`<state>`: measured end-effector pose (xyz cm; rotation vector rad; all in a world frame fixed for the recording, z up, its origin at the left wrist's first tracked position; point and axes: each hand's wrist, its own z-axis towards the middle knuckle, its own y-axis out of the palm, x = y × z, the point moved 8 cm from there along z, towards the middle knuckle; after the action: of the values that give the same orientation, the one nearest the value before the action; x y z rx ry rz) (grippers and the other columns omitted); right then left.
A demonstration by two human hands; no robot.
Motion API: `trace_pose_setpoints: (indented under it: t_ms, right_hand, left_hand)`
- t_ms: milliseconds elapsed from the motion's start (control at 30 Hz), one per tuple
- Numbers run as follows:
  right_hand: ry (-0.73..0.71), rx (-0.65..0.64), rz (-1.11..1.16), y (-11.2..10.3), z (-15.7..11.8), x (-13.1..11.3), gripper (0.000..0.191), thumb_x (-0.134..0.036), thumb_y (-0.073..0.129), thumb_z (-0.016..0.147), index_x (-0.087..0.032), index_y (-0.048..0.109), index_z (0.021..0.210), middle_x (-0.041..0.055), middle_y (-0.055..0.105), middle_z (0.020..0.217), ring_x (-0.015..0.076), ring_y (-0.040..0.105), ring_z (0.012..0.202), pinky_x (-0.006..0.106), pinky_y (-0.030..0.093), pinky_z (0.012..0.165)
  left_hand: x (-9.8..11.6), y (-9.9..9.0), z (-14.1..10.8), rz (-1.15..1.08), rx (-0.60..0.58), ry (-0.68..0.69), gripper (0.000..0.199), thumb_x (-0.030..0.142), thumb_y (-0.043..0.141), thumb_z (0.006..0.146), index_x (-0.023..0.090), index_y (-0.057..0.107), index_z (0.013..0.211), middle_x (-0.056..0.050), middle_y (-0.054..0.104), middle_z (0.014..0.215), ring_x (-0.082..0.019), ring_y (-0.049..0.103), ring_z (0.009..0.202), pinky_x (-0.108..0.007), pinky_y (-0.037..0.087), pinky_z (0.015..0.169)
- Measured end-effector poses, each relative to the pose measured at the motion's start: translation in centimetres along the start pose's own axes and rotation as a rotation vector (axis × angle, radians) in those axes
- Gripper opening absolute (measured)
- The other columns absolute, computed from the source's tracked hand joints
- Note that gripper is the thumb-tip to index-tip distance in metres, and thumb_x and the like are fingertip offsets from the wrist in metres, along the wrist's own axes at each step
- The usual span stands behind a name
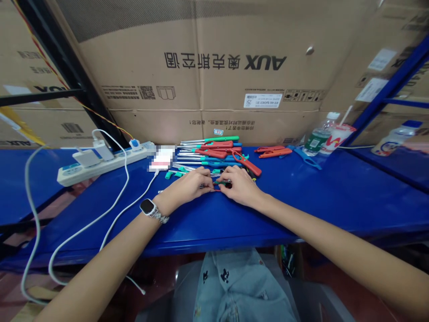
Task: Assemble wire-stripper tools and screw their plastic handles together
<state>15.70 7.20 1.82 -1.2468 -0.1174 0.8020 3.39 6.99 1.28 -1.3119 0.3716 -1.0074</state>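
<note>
My left hand (192, 184), with a watch on its wrist, pinches at the front of a pile on the blue table. Close by on the right, my right hand (240, 184) has its fingers closed too. Between the fingertips shows a small lighter part (220, 182), with green and dark bits and some red under it. The fingers hide most of it. Just behind lie several long-necked lighters with metal tubes: a green lighter (228, 139), red lighters (217, 144) and blue lighters (219, 164). Loose metal rods with green ends (179, 174) lie beside my left hand.
A white power strip (110, 163) with plugs and a white cable (115, 210) takes up the left. Red handle pieces (275, 152), a blue handle piece (306, 157), a bottle (320, 136) and a cup (337, 138) stand or lie right. Cardboard (217, 98) walls the back.
</note>
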Motion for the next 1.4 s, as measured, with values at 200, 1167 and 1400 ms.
trace_pose_setpoints:
  t_ms: [200,1167,1400]
  right_hand:
    - [-0.040,-0.018,0.026,-0.1,-0.8,0.4,0.018,-0.024,0.068,0.095,-0.025,0.080,0.107,0.0075,0.071,0.108,0.0252,0.059,0.104,0.042,0.043,0.090]
    - [0.247,0.154,-0.098,-5.3,-0.2,8.6,0.035,-0.029,0.060,0.094,-0.020,0.066,0.127,0.0144,0.066,0.125,0.0345,0.055,0.119,0.049,0.039,0.097]
    - [0.294,0.051,-0.088,-4.1,1.8,10.6,0.032,-0.034,0.068,0.089,-0.023,0.067,0.119,0.0087,0.074,0.111,0.0337,0.059,0.111,0.048,0.035,0.096]
  left_hand:
    - [0.1,-0.1,-0.1,0.000,0.004,0.004,0.012,0.022,0.066,0.097,0.019,0.076,0.092,-0.006,0.063,0.094,-0.021,0.057,0.090,-0.034,0.047,0.080]
    - [2.9,-1.7,1.2,0.272,0.250,-0.053,0.047,0.056,0.056,0.099,0.013,0.072,0.108,-0.007,0.064,0.080,-0.025,0.059,0.080,-0.038,0.048,0.072]
    - [2.4,-2.8,6.2,0.244,0.315,0.021,0.020,0.029,0.055,0.099,0.015,0.070,0.102,-0.006,0.063,0.078,-0.025,0.058,0.082,-0.038,0.049,0.075]
